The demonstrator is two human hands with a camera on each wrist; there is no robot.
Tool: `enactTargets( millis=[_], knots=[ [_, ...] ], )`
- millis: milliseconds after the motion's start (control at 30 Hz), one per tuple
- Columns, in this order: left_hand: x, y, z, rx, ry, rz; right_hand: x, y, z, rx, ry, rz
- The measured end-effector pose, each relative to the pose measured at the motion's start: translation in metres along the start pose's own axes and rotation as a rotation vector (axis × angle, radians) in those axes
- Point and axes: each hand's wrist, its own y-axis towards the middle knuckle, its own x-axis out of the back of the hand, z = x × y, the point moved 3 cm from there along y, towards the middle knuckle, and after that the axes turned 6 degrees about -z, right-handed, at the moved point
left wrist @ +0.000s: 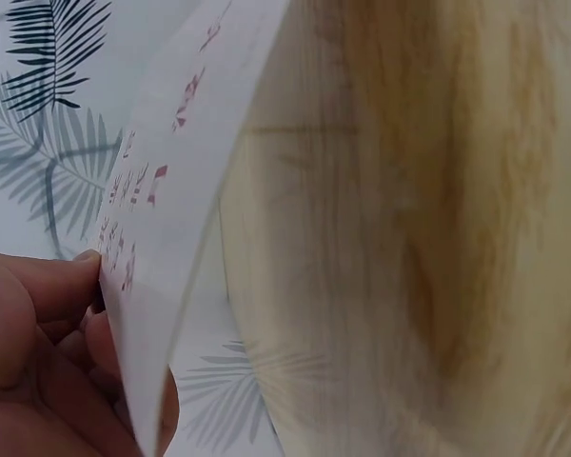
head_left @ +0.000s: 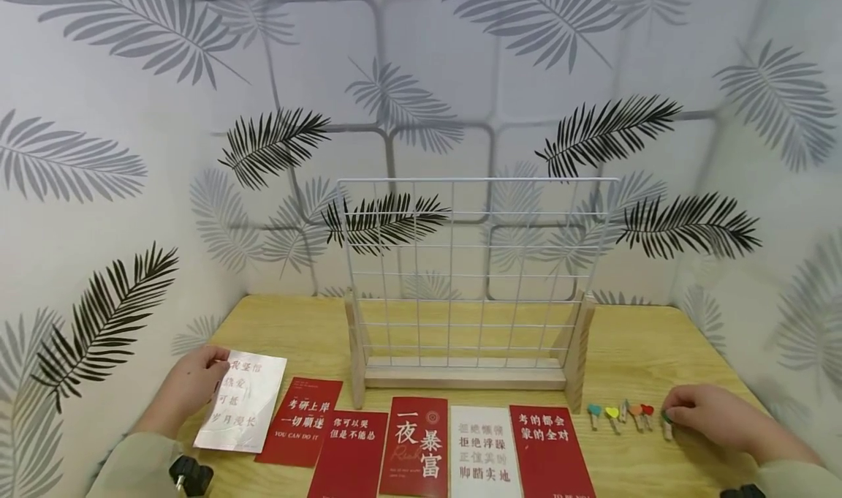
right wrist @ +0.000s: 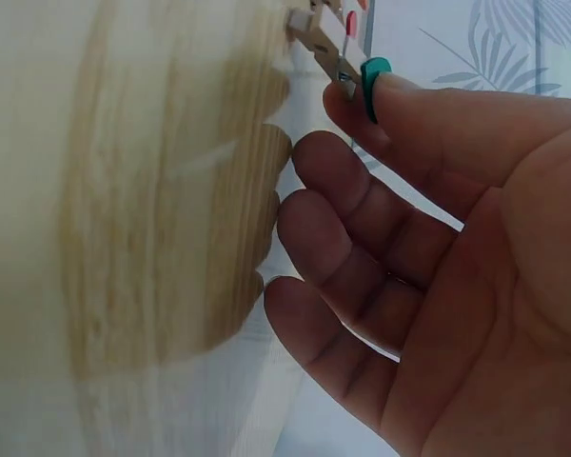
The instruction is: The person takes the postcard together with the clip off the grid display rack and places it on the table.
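Observation:
My left hand (head_left: 191, 385) pinches the upper left edge of a white card (head_left: 246, 403) with red lettering. In the left wrist view, the card (left wrist: 176, 190) stands tilted, with thumb and fingers on its two sides. At the right of the table, my right hand (head_left: 713, 417) pinches a small wooden clothespin (head_left: 667, 429). The right wrist view shows a green ornament on the clothespin (right wrist: 333, 48) between thumb and index finger, while the other fingers are loosely bent. Beside it lies a group of several small clothespins (head_left: 615, 417) with coloured hearts.
A white wire grid (head_left: 450, 275) stands in a wooden base (head_left: 463, 379) at the middle of the table. Before it lie several cards in a row, among them a red card (head_left: 414, 447) and a white card (head_left: 483, 450). Leaf-patterned walls (head_left: 421, 44) enclose the wooden table (head_left: 289, 322).

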Motion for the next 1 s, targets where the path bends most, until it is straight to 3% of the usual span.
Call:
enactTargets(
  millis=[233, 400, 467, 633, 767, 1000],
  knots=[
    [-0.007, 0.008, 0.008, 0.004, 0.074, -0.006, -0.004, 0.005, 0.002, -0.05, -0.042, 0.0],
    [-0.013, 0.009, 0.011, 0.07, 0.057, 0.047, -0.004, 0.009, 0.004, -0.048, -0.057, -0.016],
    [-0.013, 0.01, 0.012, 0.065, 0.07, 0.066, -0.004, 0.01, 0.004, -0.036, -0.068, -0.023],
    [-0.017, 0.012, 0.015, 0.074, 0.067, 0.084, -0.005, 0.011, 0.004, -0.026, -0.089, -0.039],
    [-0.019, 0.014, 0.017, 0.137, 0.033, 0.09, -0.006, 0.012, 0.005, -0.035, -0.1, -0.044],
    [-0.017, 0.013, 0.016, 0.133, 0.015, 0.109, -0.006, 0.013, 0.004, -0.046, -0.116, -0.042]
  ],
)
